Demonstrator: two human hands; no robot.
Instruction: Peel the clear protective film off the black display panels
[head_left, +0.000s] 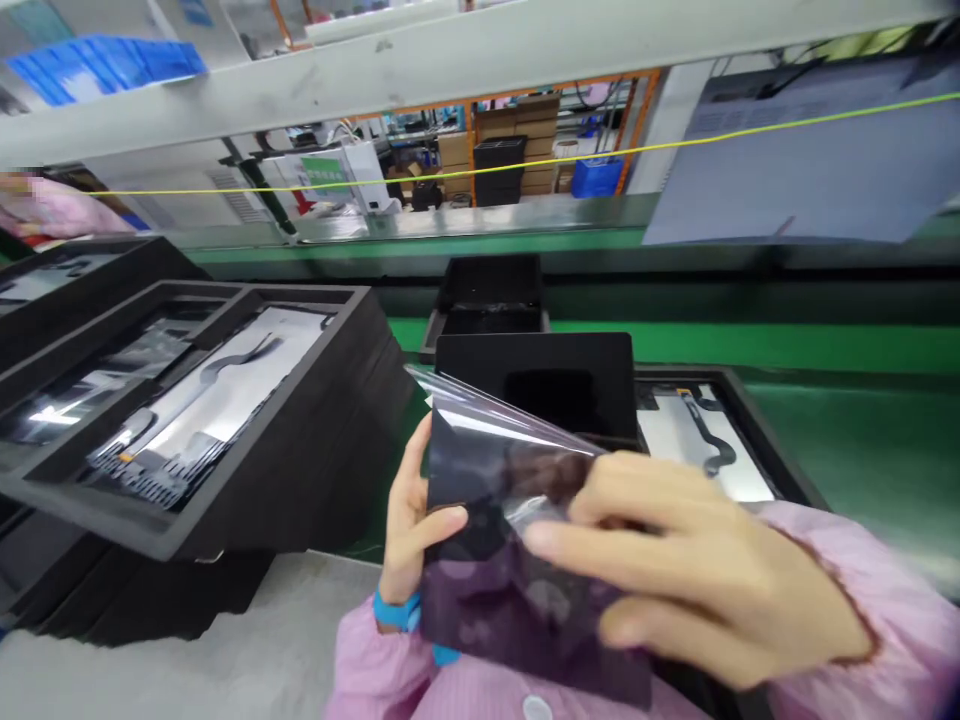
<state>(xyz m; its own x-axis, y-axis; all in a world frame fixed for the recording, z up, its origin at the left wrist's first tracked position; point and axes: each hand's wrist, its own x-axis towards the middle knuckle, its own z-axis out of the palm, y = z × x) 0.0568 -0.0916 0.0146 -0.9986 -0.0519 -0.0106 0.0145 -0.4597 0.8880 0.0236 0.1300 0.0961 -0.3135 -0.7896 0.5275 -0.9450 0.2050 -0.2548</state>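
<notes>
My left hand (409, 530) grips a dark, glossy screen panel (480, 590) by its left edge, thumb on the front face and fingers behind. A clear protective film (502, 410) is lifted along the panel's upper edge, its left corner curling up. My right hand (675, 550) is closed at the film's right part, its fingers low over the panel and slightly blurred; the exact pinch point is partly hidden. Just behind stands another black screen (577, 370), leaning back. To its right, a foam tray (780, 460) holds a panel with a silvery back and a dark ribbon cable.
At left, a stack of black foam trays (322, 430) holds panels with ribbon cables. More black trays (487, 280) sit further back on the green bench (862, 450). A yellow cord (525, 165) crosses above. A sheet of paper (802, 160) hangs at upper right.
</notes>
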